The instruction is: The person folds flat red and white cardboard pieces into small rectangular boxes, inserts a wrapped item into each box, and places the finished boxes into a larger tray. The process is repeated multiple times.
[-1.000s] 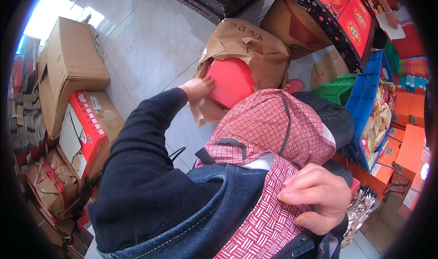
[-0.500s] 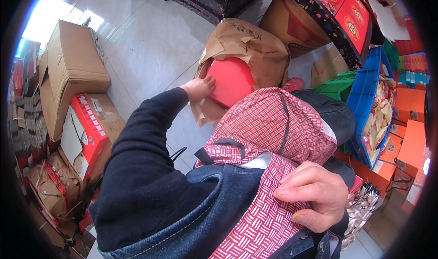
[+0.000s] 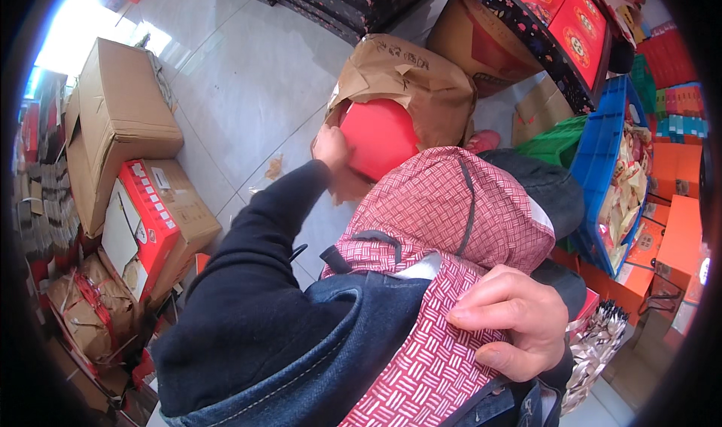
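Observation:
A parcel in torn brown wrapping paper [image 3: 440,103] rests on the floor ahead of me. Through the tear shows a smooth red surface [image 3: 380,137]; how deep the red contents go is hidden. My left hand [image 3: 332,148] is at the left side of the tear, beside the red contents, its fingers bent against the paper's torn edge and partly hidden. Below that hand hangs a flap of the wrapping. My right hand [image 3: 519,318] hovers over my red-and-white patterned apron [image 3: 451,209], fingers curled, thumb apart, nothing between them.
A torn paper scrap [image 3: 274,165] lies on the tiled floor [image 3: 218,88]. Cardboard boxes [image 3: 128,118] and a red-and-white carton [image 3: 154,220] stand at left. To the right are a blue crate [image 3: 598,145], a green crate [image 3: 553,141] and orange boxes [image 3: 677,227]. Flower-patterned cloth [image 3: 519,39] borders the far right.
My left hand has shifted slightly, its fingers drawing in from the red surface to the paper edge. A paper scrap now shows on the floor beside my sleeve. My right hand has barely moved.

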Demonstrator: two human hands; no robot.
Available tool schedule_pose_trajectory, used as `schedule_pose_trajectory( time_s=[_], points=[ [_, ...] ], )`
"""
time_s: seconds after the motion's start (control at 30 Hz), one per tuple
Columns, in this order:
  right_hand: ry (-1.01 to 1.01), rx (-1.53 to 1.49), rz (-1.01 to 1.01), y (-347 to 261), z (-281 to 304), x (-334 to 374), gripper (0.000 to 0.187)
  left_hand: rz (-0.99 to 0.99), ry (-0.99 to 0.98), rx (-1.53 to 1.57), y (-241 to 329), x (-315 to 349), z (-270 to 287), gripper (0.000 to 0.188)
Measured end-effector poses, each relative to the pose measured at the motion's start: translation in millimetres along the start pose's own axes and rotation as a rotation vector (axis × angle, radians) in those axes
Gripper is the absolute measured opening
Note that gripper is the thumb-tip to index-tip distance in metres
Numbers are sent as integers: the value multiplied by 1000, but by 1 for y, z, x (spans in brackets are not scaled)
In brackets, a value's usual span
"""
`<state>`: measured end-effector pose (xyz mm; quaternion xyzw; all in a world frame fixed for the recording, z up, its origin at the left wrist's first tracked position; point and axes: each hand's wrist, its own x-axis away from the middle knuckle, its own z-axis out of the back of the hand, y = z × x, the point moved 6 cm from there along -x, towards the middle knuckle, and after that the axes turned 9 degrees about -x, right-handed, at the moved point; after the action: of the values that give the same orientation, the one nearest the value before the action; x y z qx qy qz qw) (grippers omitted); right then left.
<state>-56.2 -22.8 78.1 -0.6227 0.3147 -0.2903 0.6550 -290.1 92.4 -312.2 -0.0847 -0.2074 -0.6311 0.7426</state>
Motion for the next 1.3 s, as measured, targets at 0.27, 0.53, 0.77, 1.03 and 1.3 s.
schedule_pose_trajectory(
  time_s=[0.27, 0.53, 0.77, 1.03, 1.3],
  points=[
    [-6, -24, -13, 2, 2, 1, 33, 334, 122, -60, 12, 0, -16, 28],
    [35, -11, 10, 3, 8, 14, 31, 353, -103, 108, 3, -16, -6, 45],
    [47, -37, -1, 1, 11, 26, 30, 158, -105, 976, -51, -42, -74, 35],
    [114, 7, -9, 0, 11, 40, 28, 216, -81, 872, -30, -20, -38, 30],
    [154, -26, -35, 4, 11, 54, 25, 449, 76, 1213, -33, -1, -64, 30]
  ],
)
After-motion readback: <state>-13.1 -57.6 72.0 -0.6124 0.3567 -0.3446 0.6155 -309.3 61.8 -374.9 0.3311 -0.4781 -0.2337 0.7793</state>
